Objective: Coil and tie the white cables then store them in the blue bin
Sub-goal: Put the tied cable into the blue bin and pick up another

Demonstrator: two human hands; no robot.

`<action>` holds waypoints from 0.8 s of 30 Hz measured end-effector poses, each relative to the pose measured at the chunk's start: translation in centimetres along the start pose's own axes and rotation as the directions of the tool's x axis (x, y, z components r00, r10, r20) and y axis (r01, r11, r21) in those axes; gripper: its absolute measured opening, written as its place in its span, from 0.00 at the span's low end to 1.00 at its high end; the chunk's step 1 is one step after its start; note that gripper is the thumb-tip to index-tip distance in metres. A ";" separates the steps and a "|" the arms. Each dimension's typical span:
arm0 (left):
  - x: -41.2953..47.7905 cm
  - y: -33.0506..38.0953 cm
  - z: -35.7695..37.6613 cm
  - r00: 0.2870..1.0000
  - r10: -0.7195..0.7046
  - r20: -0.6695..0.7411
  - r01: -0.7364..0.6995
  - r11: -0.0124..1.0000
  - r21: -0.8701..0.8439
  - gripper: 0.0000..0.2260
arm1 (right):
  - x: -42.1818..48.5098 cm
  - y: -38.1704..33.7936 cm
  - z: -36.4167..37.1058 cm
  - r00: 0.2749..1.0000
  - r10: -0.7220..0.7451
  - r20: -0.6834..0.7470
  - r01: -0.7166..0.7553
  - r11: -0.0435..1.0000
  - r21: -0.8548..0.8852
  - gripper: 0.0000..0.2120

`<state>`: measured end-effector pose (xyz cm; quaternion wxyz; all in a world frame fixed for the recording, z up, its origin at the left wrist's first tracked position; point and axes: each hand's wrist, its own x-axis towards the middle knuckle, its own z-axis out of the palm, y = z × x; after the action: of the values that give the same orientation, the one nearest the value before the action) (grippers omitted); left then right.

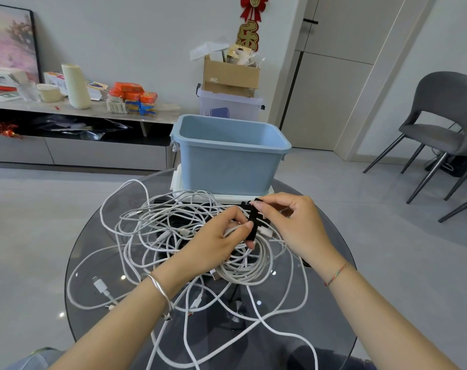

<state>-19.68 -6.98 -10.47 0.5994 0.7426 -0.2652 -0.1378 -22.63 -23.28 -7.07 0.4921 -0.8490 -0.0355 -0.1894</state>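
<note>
While the left hand (213, 236) grips a coiled white cable (244, 273) and the right hand (288, 222) pinches a black strap (252, 222), tying looks underway, and the strap next wants cinching shut.

Home living room: low media console (80, 113) with snacks, framed picture (11, 41), festive red wall ornament (251, 22), upholstered chair (446, 116).

Left hand (213, 244) gripping coiled white cable (244, 272), right hand (293, 222) pinching black tie (252, 222)
</note>
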 end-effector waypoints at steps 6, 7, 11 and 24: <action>0.1 0.0 -0.2 1.000 -0.013 -0.021 0.012 1.000 -0.010 0.07 | -0.3 -0.5 0.2 0.999 0.037 -0.001 -0.036 0.992 0.117 0.04; 0.0 0.1 -0.1 1.000 -0.014 -0.024 0.014 1.000 -0.007 0.07 | -0.3 -0.5 0.1 0.999 0.045 -0.004 -0.044 0.992 0.120 0.04; 0.0 0.2 0.0 1.000 -0.016 -0.018 0.016 1.000 -0.008 0.07 | -0.3 -0.6 0.0 0.999 0.049 0.002 -0.049 0.993 0.103 0.03; 0.3 -0.3 0.4 0.991 -0.124 -0.053 0.118 0.989 -0.089 0.08 | -0.3 -0.1 -0.1 0.994 -0.106 -0.007 0.105 0.992 -0.069 0.02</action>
<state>-19.53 -7.42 -10.78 0.6286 0.7347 -0.1959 -0.1633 -22.93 -23.26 -7.05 0.4522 -0.8613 -0.0710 -0.2207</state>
